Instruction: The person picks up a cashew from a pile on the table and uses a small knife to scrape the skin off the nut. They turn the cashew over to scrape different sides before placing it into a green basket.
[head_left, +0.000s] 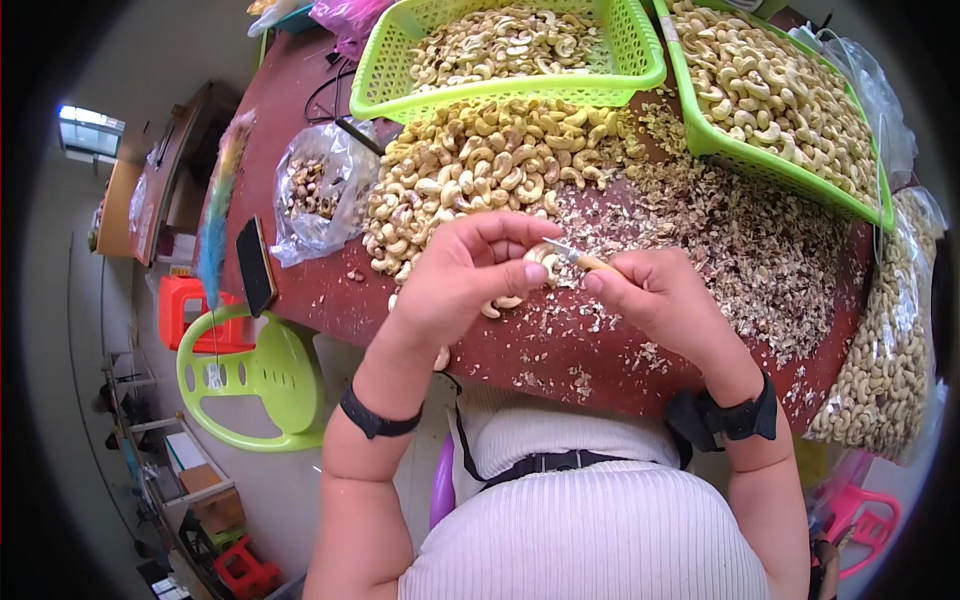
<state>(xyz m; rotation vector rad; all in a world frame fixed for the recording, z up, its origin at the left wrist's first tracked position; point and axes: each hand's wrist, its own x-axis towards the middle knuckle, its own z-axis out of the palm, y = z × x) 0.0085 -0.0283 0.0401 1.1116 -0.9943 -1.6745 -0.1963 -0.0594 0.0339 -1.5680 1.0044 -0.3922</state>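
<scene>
My left hand is closed on a cashew nut, pinched between thumb and fingertips. In my right hand is a small knife with a wooden handle and a short metal blade. The blade tip points left and lies close to the nut; whether it touches cannot be made out. Behind my left hand a heap of cashews covers the table. Flaky skin scraps are spread around and beyond my right hand. A few loose cashews lie just under my left hand.
Two green baskets, one at the back and one at right, hold cashews. A clear bag with darker pieces, a phone and a feather duster line the left. A large bag of cashews stands at the right edge.
</scene>
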